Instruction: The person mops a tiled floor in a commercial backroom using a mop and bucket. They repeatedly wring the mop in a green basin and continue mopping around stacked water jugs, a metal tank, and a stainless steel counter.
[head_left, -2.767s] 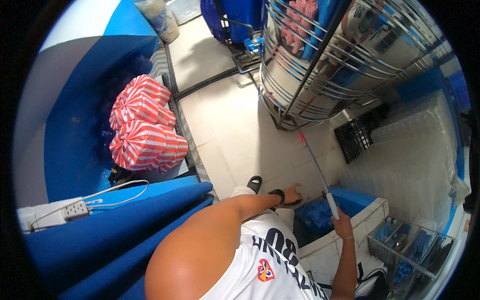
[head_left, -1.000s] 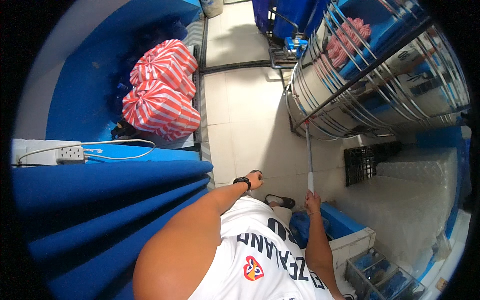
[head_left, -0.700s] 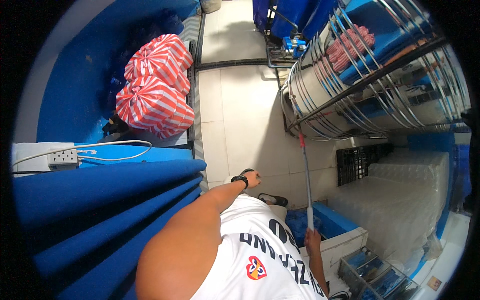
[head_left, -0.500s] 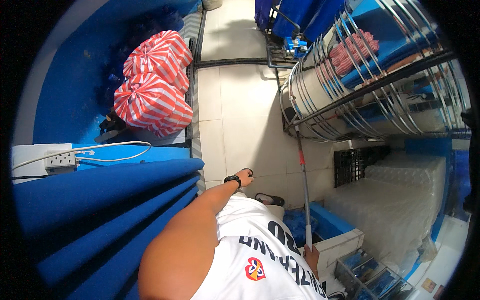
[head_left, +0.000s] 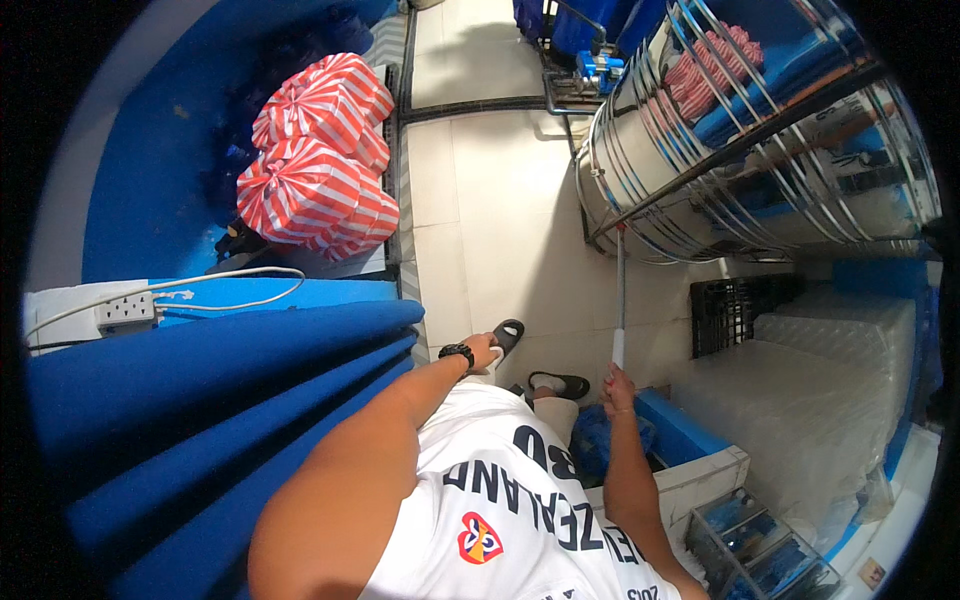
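The right hand (head_left: pixel 618 388) is closed around the pale handle of a slim grey pole (head_left: pixel 621 280). The pole stretches forward over the cream tiled floor (head_left: pixel 500 270), and its far end, with a bit of red showing, meets the lower edge of a chrome-barred rack with a dark frame (head_left: pixel 740 155); whatever lies beyond that is hidden. The left hand (head_left: pixel 482 352), with a black wristwatch (head_left: pixel 457 353) at its wrist, is lowered near a black sandal (head_left: pixel 509 338) on the left foot. Its fingers are partly hidden, so I cannot tell how far open it is or whether it grips anything. Near the right forearm, a crumpled blue plastic bag (head_left: pixel 592 432) sits beside a white-tiled ledge (head_left: pixel 690 483). Further right are a black plastic crate (head_left: pixel 735 312) and a stack wrapped in clear plastic (head_left: pixel 800 400). Red-and-white striped bundles (head_left: pixel 310 190) lie at the far left.
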